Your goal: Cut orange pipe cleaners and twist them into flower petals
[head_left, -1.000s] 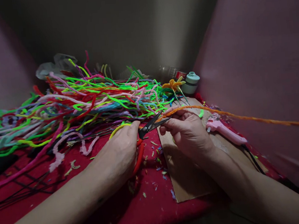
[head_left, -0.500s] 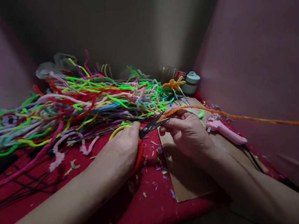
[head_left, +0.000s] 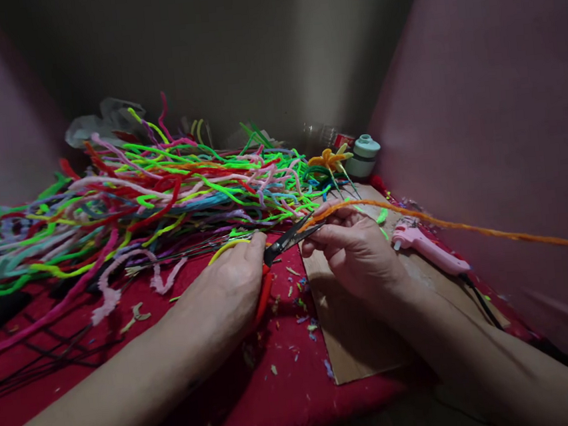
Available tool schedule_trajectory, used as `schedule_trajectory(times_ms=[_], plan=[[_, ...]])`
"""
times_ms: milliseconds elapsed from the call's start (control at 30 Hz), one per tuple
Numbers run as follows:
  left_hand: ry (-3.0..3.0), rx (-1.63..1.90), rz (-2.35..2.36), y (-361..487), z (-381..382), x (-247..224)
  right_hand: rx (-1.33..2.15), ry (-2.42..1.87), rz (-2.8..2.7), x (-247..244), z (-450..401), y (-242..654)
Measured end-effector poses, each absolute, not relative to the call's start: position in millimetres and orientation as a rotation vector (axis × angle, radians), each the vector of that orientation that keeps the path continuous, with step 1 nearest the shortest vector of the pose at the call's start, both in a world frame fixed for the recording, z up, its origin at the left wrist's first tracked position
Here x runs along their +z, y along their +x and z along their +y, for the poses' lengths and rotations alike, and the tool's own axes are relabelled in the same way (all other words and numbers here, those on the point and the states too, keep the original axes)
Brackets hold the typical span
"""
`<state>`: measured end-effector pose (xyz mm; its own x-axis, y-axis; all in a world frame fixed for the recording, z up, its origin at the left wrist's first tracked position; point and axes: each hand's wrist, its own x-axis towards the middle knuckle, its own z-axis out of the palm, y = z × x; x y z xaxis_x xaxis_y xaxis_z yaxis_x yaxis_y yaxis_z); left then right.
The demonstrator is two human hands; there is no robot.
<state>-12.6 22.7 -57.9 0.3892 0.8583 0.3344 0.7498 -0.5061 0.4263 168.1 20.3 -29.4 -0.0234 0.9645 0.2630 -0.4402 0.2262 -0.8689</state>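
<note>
My left hand (head_left: 233, 281) is closed round the handles of the scissors (head_left: 278, 247), which have one yellow and one red loop. Their dark blades are parted, pointing right, with the end of an orange pipe cleaner (head_left: 394, 205) between them. Pinched in the fingers of my right hand (head_left: 355, 249), the pipe cleaner passes over the hand and stretches far to the right. The blade tips are close to my right fingertips. Below my right hand lies a brown board (head_left: 349, 340).
A large heap of coloured pipe cleaners (head_left: 171, 190) covers the back left. Behind the board are an orange flower (head_left: 330, 160) and a pale green bottle (head_left: 363, 156). A pink glue gun (head_left: 431, 249) rests at the right. Scraps litter the red cloth (head_left: 291, 393).
The free right end of the orange pipe cleaner has shifted slightly left and down. Both hands and the scissors have hardly moved.
</note>
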Motion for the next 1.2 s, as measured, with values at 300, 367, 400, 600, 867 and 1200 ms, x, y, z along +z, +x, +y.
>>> schedule_trajectory(times_ms=[300, 367, 400, 600, 867, 1200], plan=[[2.623, 0.674, 1.418, -14, 19, -59, 1.282, -0.678, -0.998, -31, 20, 169], [2.628, 0.674, 1.415, -14, 19, -60, 1.285, -0.689, -0.993, -30, 20, 169], [2.629, 0.672, 1.415, -14, 19, -60, 1.288, -0.692, -0.988, -30, 20, 168], [2.613, 0.628, 1.405, -13, 15, -50, 1.304, -0.690, -0.958, -26, 19, 167], [2.513, 0.537, 1.438, -11, 10, -35, 1.317, -0.699, -0.931, -33, 19, 171], [2.302, 0.723, 1.799, -27, 34, -30, 1.319, -0.696, -0.784, -27, 27, 177]])
